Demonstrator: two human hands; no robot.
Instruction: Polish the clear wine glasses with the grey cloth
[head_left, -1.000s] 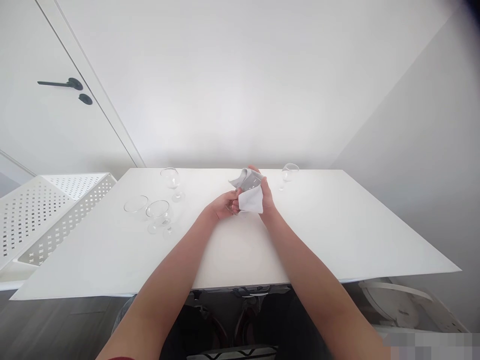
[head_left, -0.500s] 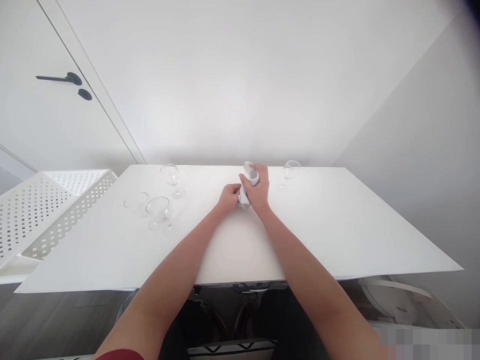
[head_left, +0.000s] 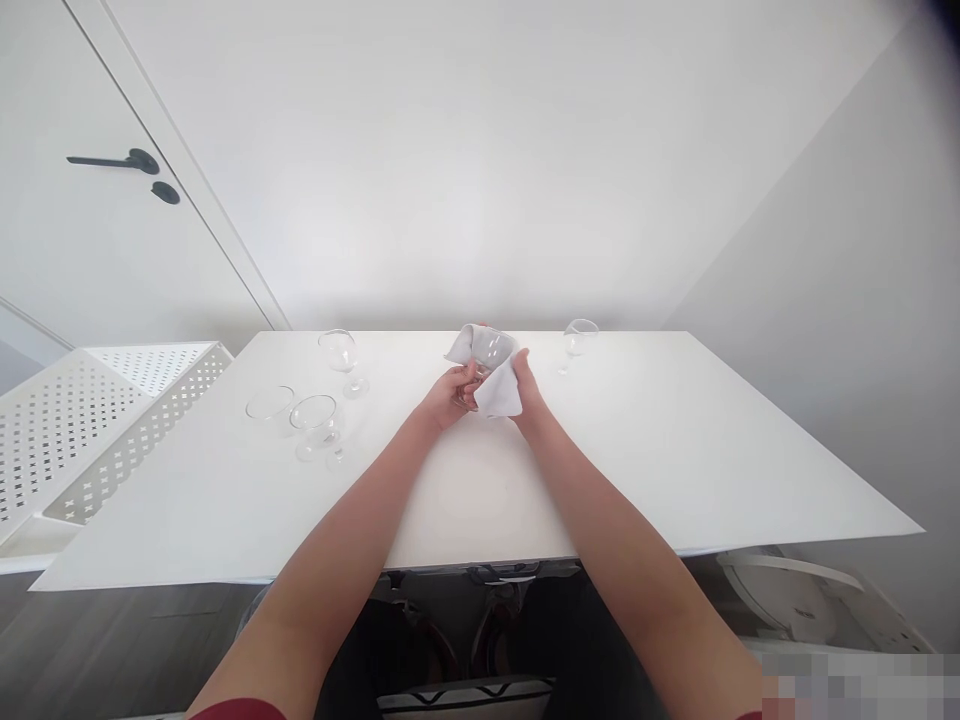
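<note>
Over the far middle of the white table (head_left: 480,490), I hold a clear stemmed glass (head_left: 493,347) tilted, its bowl partly wrapped in a white cloth (head_left: 501,393). My left hand (head_left: 448,396) is closed around the lower part of the glass, near the stem. My right hand (head_left: 528,386) is on the right side, gripping the cloth against the bowl; some of its fingers are hidden behind the cloth and glass. One cloth corner spreads out on the far left of the bowl, another hangs toward me.
To the left stand more stemmed glasses: one farther back (head_left: 339,352), a nearer one (head_left: 313,412) and another beside it (head_left: 270,403). A single glass (head_left: 580,338) stands near the back edge, right of my hands. A white perforated rack (head_left: 75,420) adjoins the table's left side.
The cloth, bunched in my right hand before, is now opened out around the bowl. My right hand has shifted from over the glass to its right side, and the clear bowl now shows.
</note>
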